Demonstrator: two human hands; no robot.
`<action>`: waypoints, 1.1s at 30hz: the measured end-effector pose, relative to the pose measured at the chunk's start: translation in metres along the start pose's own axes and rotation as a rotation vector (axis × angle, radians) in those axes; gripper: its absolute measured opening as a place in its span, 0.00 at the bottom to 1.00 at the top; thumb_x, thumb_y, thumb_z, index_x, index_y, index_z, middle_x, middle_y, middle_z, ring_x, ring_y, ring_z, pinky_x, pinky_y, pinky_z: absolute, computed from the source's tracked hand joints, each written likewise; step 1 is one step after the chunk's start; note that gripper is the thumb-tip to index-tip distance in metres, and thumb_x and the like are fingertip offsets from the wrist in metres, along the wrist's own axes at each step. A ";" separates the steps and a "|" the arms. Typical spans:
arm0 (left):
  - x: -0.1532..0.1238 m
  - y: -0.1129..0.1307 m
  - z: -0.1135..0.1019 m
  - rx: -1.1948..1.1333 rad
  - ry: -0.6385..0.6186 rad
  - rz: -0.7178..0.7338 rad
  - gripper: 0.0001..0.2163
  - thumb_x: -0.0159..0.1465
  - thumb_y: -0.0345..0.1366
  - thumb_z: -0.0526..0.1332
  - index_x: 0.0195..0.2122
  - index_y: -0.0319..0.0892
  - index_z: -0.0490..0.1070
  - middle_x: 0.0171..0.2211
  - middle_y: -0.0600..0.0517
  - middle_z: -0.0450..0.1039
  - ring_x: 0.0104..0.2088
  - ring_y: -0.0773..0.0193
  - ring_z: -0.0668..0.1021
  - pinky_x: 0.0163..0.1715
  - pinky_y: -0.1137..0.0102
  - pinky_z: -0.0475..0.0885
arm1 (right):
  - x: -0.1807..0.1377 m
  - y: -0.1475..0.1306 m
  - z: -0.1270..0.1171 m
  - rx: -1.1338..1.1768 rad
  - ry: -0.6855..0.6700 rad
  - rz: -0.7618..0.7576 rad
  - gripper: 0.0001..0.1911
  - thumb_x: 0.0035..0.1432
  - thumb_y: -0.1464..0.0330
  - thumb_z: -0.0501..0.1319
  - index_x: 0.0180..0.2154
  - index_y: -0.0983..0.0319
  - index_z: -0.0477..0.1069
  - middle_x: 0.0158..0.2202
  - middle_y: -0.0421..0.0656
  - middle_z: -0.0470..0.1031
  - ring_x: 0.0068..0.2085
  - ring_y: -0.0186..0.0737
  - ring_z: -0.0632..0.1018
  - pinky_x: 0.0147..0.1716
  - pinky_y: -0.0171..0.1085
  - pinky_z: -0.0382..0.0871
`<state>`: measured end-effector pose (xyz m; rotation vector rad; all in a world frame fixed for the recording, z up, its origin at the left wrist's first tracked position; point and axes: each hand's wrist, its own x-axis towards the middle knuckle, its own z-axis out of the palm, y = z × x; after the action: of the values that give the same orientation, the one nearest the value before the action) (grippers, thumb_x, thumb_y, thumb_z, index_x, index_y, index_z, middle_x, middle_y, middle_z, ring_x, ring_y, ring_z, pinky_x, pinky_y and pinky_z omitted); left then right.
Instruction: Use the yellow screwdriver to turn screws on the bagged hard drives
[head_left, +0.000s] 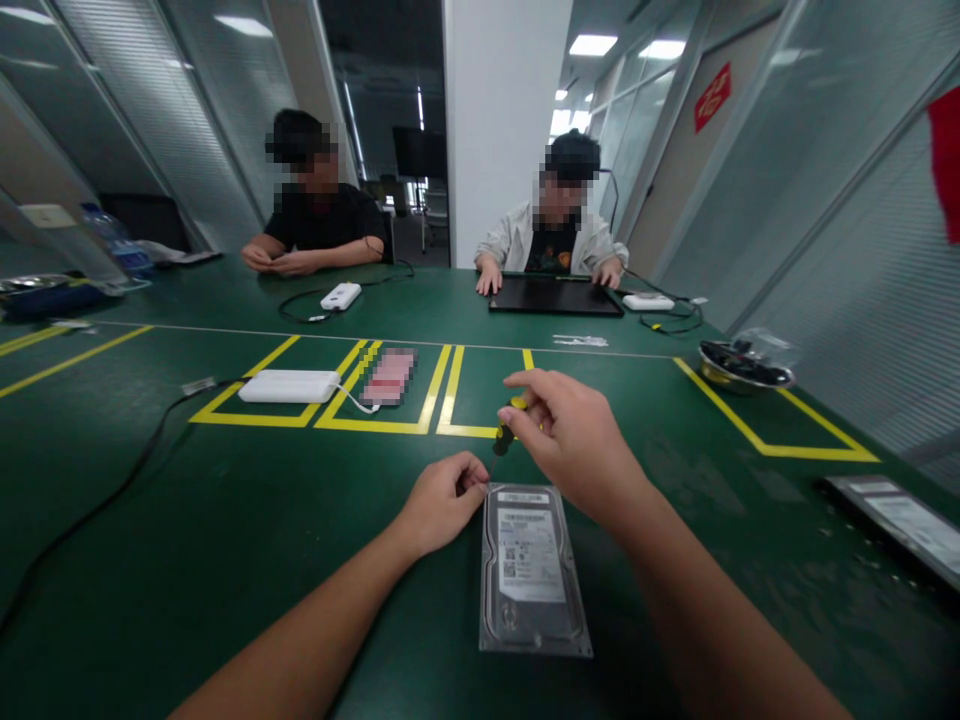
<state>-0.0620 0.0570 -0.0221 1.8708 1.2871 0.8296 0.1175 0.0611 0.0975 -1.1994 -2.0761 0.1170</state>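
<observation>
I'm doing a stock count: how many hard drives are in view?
2: one hard drive lies near the left hand; the second drive is at the picture's right edge, partly cut off.

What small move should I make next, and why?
Probably check that the yellow-and-black screwdriver is seated: your right hand holds it tilted at the far left corner of the silver, rectangular metal hard drive, beside your left hand, where tip contact is unclear.

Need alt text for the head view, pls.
A person's right hand holds a yellow-and-black screwdriver at the far left corner of a hard drive lying label up on a green table, the left hand curled by that corner. Two co-workers sit across the table, one touching a flat black panel.
</observation>
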 end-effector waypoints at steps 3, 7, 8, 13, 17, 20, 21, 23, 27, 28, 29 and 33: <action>0.000 0.000 0.000 0.003 0.001 -0.005 0.02 0.59 0.30 0.58 0.32 0.41 0.69 0.26 0.56 0.69 0.27 0.66 0.71 0.27 0.73 0.62 | 0.001 -0.002 -0.003 0.025 -0.024 0.014 0.05 0.58 0.71 0.63 0.38 0.62 0.72 0.30 0.39 0.73 0.29 0.34 0.70 0.31 0.34 0.61; 0.000 -0.001 0.001 0.011 0.003 -0.001 0.02 0.59 0.30 0.58 0.32 0.40 0.69 0.26 0.56 0.69 0.27 0.66 0.70 0.27 0.73 0.62 | 0.000 -0.002 -0.004 0.045 -0.051 -0.002 0.04 0.58 0.72 0.63 0.37 0.62 0.72 0.28 0.38 0.72 0.29 0.33 0.70 0.31 0.34 0.60; 0.001 -0.001 0.001 0.013 0.003 0.001 0.02 0.59 0.30 0.58 0.32 0.40 0.69 0.26 0.56 0.69 0.27 0.66 0.70 0.27 0.73 0.62 | 0.000 -0.001 -0.003 0.054 -0.049 -0.010 0.04 0.58 0.71 0.63 0.38 0.62 0.73 0.29 0.38 0.72 0.29 0.33 0.71 0.31 0.34 0.61; 0.000 -0.002 0.000 0.016 -0.001 0.012 0.02 0.59 0.30 0.58 0.32 0.40 0.70 0.26 0.56 0.69 0.27 0.66 0.70 0.27 0.73 0.62 | 0.000 -0.003 0.001 0.107 -0.020 -0.040 0.02 0.59 0.69 0.64 0.36 0.62 0.74 0.33 0.40 0.72 0.33 0.34 0.72 0.33 0.34 0.62; -0.001 0.000 0.000 0.010 0.004 0.014 0.02 0.59 0.30 0.58 0.32 0.40 0.69 0.26 0.56 0.69 0.27 0.67 0.70 0.27 0.73 0.62 | 0.000 -0.003 0.000 0.110 -0.036 -0.073 0.04 0.59 0.72 0.63 0.38 0.61 0.74 0.34 0.40 0.73 0.32 0.33 0.72 0.34 0.33 0.62; -0.001 0.000 0.000 0.009 0.007 0.012 0.02 0.59 0.30 0.58 0.32 0.40 0.69 0.26 0.56 0.69 0.27 0.66 0.70 0.28 0.73 0.62 | 0.000 -0.002 -0.004 0.107 -0.060 -0.071 0.07 0.58 0.74 0.62 0.41 0.61 0.73 0.34 0.39 0.74 0.31 0.32 0.72 0.34 0.34 0.62; 0.000 0.000 0.000 0.009 0.007 0.012 0.02 0.59 0.30 0.58 0.32 0.40 0.69 0.26 0.56 0.69 0.27 0.66 0.70 0.28 0.73 0.62 | 0.000 -0.002 -0.005 0.110 -0.066 -0.070 0.07 0.58 0.73 0.62 0.40 0.61 0.73 0.34 0.39 0.74 0.31 0.32 0.72 0.34 0.34 0.62; 0.000 0.000 0.000 0.010 0.012 0.011 0.01 0.59 0.30 0.58 0.32 0.40 0.69 0.26 0.56 0.69 0.27 0.66 0.71 0.28 0.73 0.62 | -0.001 -0.003 -0.006 0.116 -0.065 -0.070 0.04 0.58 0.72 0.63 0.38 0.61 0.74 0.34 0.39 0.74 0.32 0.33 0.72 0.34 0.34 0.62; -0.001 0.001 0.000 0.008 0.008 0.004 0.02 0.60 0.33 0.59 0.33 0.41 0.69 0.27 0.55 0.70 0.28 0.65 0.71 0.29 0.72 0.63 | -0.001 -0.005 -0.005 0.116 -0.048 -0.062 0.01 0.59 0.70 0.64 0.35 0.61 0.74 0.33 0.40 0.73 0.33 0.34 0.72 0.34 0.34 0.63; -0.002 0.002 0.000 0.016 0.004 0.006 0.03 0.60 0.34 0.60 0.33 0.41 0.69 0.28 0.55 0.71 0.28 0.65 0.71 0.29 0.72 0.63 | -0.001 -0.005 -0.005 0.116 -0.048 -0.062 0.01 0.59 0.70 0.64 0.35 0.61 0.74 0.33 0.39 0.74 0.33 0.34 0.73 0.34 0.34 0.63; -0.002 0.002 0.000 0.032 -0.001 0.014 0.04 0.61 0.35 0.60 0.34 0.41 0.69 0.28 0.55 0.71 0.29 0.64 0.72 0.30 0.72 0.63 | -0.001 -0.006 -0.005 0.120 -0.050 -0.063 0.02 0.59 0.71 0.64 0.36 0.61 0.74 0.34 0.39 0.74 0.34 0.34 0.73 0.34 0.34 0.63; -0.005 0.004 0.001 0.141 -0.005 0.071 0.08 0.59 0.39 0.65 0.36 0.42 0.70 0.33 0.53 0.72 0.35 0.61 0.72 0.34 0.70 0.63 | -0.001 -0.006 -0.006 0.142 -0.064 -0.071 0.06 0.58 0.73 0.63 0.39 0.61 0.74 0.36 0.39 0.76 0.35 0.33 0.75 0.36 0.34 0.64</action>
<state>-0.0609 0.0512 -0.0198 2.0381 1.3126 0.7873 0.1175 0.0555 0.1035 -1.0475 -2.1246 0.2679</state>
